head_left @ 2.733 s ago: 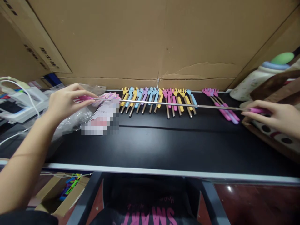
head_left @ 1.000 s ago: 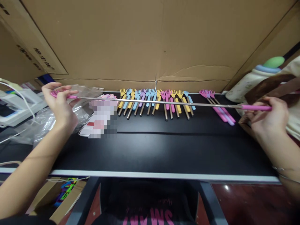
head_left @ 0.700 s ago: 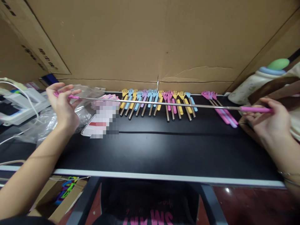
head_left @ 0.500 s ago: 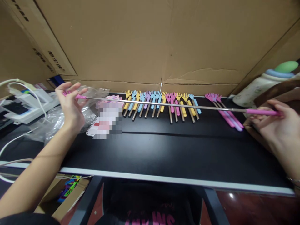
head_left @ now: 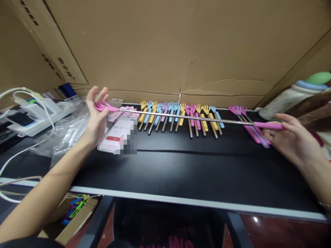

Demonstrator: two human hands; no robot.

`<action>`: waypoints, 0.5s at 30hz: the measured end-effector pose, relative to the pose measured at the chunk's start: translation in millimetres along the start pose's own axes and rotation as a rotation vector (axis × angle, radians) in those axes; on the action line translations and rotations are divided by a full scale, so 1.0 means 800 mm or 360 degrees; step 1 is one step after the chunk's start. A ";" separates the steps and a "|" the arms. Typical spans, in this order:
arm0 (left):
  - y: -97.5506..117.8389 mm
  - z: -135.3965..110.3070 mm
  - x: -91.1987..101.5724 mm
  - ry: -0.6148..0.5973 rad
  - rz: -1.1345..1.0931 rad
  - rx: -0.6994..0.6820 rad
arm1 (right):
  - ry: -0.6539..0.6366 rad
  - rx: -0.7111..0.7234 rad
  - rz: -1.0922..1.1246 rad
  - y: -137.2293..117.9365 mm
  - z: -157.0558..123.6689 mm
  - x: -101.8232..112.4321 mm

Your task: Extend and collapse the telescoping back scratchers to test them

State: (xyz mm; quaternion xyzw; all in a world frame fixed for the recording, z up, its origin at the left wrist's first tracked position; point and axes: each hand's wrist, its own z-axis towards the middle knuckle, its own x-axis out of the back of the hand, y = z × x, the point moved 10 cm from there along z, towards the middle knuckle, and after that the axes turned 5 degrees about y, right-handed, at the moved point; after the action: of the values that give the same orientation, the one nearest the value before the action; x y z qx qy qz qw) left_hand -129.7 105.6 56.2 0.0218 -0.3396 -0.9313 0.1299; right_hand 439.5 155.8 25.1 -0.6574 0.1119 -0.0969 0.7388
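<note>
Supporting the long back scratcher (head_left: 186,116) at both ends, my left fingers (head_left: 92,95) pinch its head (head_left: 111,108), right fingers (head_left: 291,121) its handle (head_left: 267,125).

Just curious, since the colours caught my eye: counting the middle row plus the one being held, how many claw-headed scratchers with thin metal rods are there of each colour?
Yellow claw-headed scratchers: 5
Light-blue claw-headed scratchers: 5
Purple claw-headed scratcher: 1
Pink claw-headed scratchers, held one included: 3
Total: 14

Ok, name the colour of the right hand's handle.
The handle is pink, clearest in the head view.
</note>
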 end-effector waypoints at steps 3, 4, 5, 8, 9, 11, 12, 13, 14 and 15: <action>0.009 -0.014 -0.037 -0.0328 0.0165 -0.0053 | -0.0240 0.0015 -0.0145 0.005 -0.012 -0.024; 0.012 -0.019 -0.048 -0.0403 0.0205 -0.0042 | -0.0309 0.0039 -0.0201 0.006 -0.016 -0.030; 0.016 -0.023 -0.055 -0.0446 0.0238 -0.0034 | -0.0358 0.0073 -0.0250 0.006 -0.019 -0.035; 0.037 -0.033 -0.075 -0.0504 0.0363 -0.0079 | -0.0503 0.0164 -0.0359 0.005 -0.030 -0.047; 0.044 -0.038 -0.085 -0.0554 0.0404 -0.0094 | -0.0578 0.0194 -0.0389 0.004 -0.036 -0.055; 0.057 -0.052 -0.113 -0.0707 0.0474 -0.0116 | -0.0752 0.0290 -0.0492 0.000 -0.054 -0.080; 0.062 -0.061 -0.131 -0.0811 0.0497 -0.0126 | -0.0851 0.0349 -0.0570 -0.002 -0.066 -0.096; 0.067 -0.071 -0.148 -0.0920 0.0509 -0.0139 | -0.0965 0.0403 -0.0653 -0.003 -0.080 -0.115; 0.072 -0.080 -0.164 -0.1007 0.0503 -0.0152 | -0.1078 0.0451 -0.0725 -0.003 -0.095 -0.134; 0.077 -0.088 -0.178 -0.1070 0.0477 -0.0171 | -0.1183 0.0481 -0.0763 -0.003 -0.109 -0.152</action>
State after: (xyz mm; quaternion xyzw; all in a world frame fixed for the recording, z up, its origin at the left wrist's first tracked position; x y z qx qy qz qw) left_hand 30.7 52.5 34.8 -0.3422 -0.3132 -0.8736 0.1471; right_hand 298.0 107.6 22.5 -0.5400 -0.3307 -0.0380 0.7730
